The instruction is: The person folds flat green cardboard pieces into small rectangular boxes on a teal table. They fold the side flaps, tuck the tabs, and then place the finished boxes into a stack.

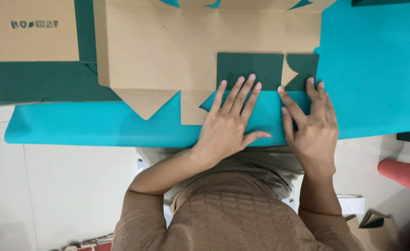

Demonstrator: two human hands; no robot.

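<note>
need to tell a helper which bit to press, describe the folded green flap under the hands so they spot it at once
Start at the teal mat covering the table, then the flat brown cardboard box blank lying on it. At its near edge sits the dark green flap, fingertips of the left hand on it, the only green rectangle amid brown card.

left hand (227,125): flat, fingers spread, pressing a dark green folded flap (250,69) of the flattened cardboard box (163,46)
right hand (311,125): flat beside the left, fingertips on a smaller green flap (303,69)
teal mat (377,69): covers the counter, under box and hands, its near edge at the person's waist
second flattened box (33,32): far left corner, brown panel on green
red roll (403,174): off the counter's right end
</note>
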